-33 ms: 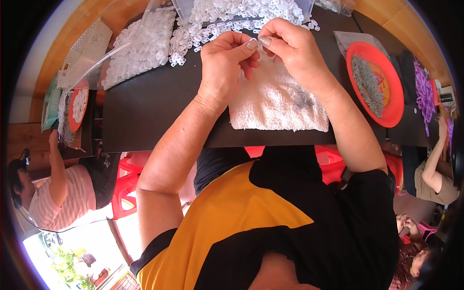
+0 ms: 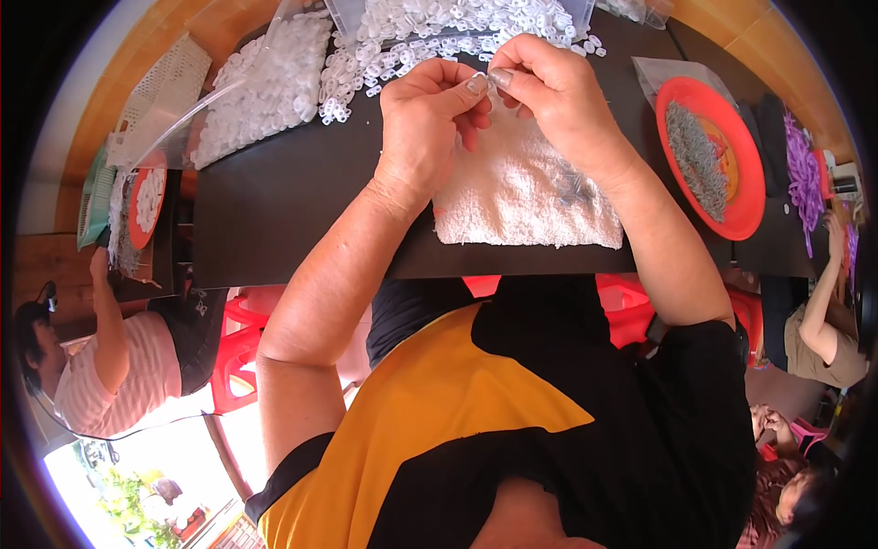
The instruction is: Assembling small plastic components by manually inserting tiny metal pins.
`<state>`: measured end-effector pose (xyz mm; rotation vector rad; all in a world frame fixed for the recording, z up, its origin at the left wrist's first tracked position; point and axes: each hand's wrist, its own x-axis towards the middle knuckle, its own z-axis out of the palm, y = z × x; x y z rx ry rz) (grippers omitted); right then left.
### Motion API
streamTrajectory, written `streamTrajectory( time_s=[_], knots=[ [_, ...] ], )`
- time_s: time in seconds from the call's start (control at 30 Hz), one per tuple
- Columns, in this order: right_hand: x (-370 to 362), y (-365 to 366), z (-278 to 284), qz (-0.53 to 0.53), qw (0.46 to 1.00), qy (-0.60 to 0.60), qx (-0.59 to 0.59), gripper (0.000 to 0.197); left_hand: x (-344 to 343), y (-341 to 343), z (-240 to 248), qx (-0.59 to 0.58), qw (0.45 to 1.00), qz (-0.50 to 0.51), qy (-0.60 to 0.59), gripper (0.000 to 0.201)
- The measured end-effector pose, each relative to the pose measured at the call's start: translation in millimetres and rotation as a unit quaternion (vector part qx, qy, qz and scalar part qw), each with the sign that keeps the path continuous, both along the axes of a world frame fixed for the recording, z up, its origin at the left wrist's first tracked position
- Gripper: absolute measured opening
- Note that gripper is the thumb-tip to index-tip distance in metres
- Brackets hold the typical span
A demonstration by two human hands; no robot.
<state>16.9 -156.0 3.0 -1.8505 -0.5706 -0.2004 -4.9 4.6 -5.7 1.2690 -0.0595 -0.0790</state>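
Note:
My left hand point(image 2: 422, 119) is closed in a pinch on a small white plastic piece point(image 2: 479, 77), mostly covered by the fingertips. Thumb and forefinger of my right hand point(image 2: 567, 108) meet right beside it, pinched together; whatever they grip is too small to make out. Both hands are held up above a white towel point(image 2: 521, 210) on the dark table. Several thin grey pieces point(image 2: 576, 189) lie on the towel near my right wrist. Just beyond my fingers spreads a heap of small white oval plastic pieces point(image 2: 389, 62) with holes.
A clear bag of white pieces point(image 2: 265, 102) lies far left, beside a clear bin point(image 2: 343, 20). An orange-red bowl point(image 2: 748, 218) of thin grey pieces stands right, with purple strips point(image 2: 803, 174) beyond. Other people sit at left point(image 2: 119, 366) and right point(image 2: 828, 339).

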Motion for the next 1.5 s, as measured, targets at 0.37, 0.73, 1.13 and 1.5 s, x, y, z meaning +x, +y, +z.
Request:
streamTrajectory(
  time_s=[0.37, 0.73, 1.13, 1.5],
  knots=[
    [-3, 6, -9, -0.005, 0.999, 0.03, -0.025, 0.007, 0, -1, -5, 0.045, 0.998, 0.032, 0.0, 0.006],
    [5, 5, -8, -0.045, 0.994, -0.074, -0.067, 0.014, 8, 4, -5, -0.001, 0.999, 0.017, 0.033, 0.011],
    [6, 3, -17, -0.048, 0.979, -0.157, -0.121, 0.015, 4, -3, -9, 0.044, 0.998, 0.027, 0.022, 0.009],
    [3, 7, -19, -0.046, 0.989, -0.094, -0.101, 0.015, 3, -7, -16, 0.078, 0.995, 0.066, -0.002, 0.008]
  ],
)
